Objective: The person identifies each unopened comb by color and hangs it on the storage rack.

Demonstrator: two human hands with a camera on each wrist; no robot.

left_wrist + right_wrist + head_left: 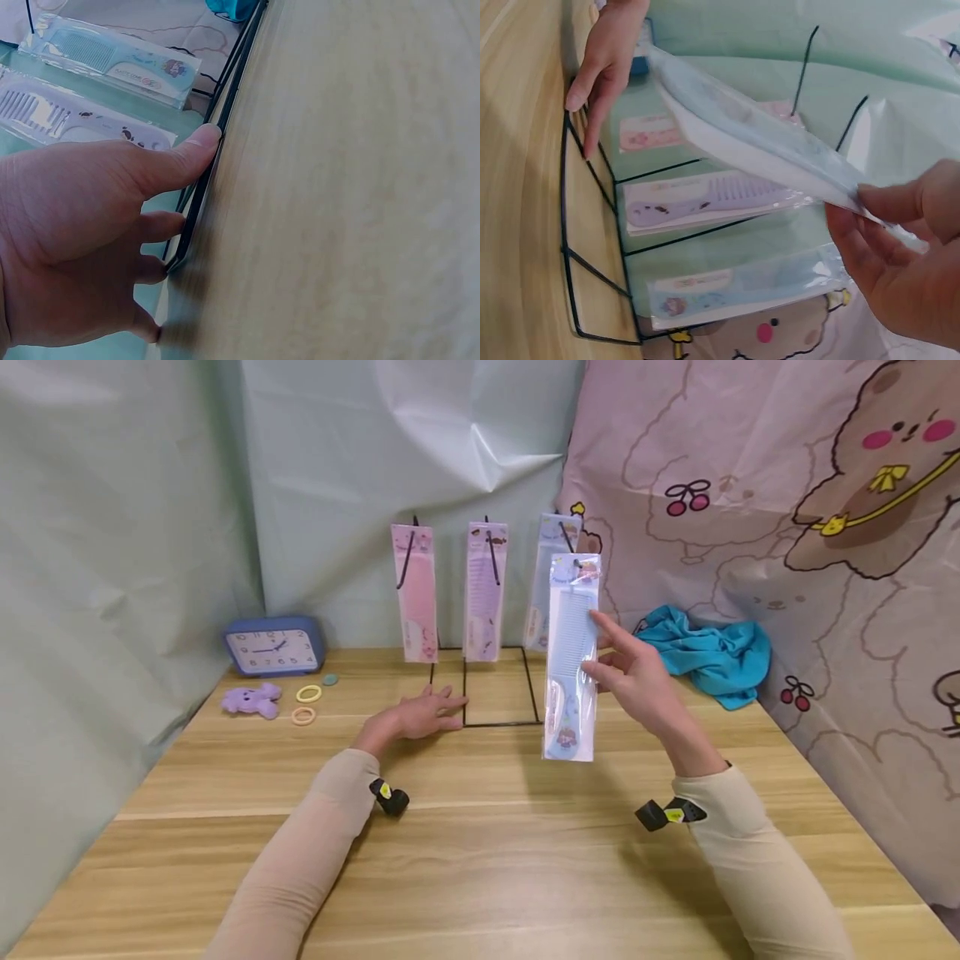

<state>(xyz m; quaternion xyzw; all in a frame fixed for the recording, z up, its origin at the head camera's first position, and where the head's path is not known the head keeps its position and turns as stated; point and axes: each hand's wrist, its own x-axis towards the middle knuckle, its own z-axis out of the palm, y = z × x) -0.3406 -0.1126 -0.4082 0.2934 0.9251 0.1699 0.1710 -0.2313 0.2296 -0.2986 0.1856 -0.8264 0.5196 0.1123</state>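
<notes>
My right hand (637,677) pinches a packaged light-blue comb (572,660) by its edge and holds it upright above the table, in front of a black wire rack (501,723). On the rack's hooks hang a pink comb pack (415,593), a purple one (483,592) and a blue one (551,539), the last partly hidden. My left hand (420,714) lies flat on the table with its fingers against the rack's base wire (225,112). The right wrist view shows my fingers (900,255) round the held pack (765,142).
On the wooden table (480,860) at the back left are a blue alarm clock (273,646), a purple plush toy (251,700) and two hair rings (307,694). A teal cloth (708,656) lies at the back right. Curtains close in the back and sides.
</notes>
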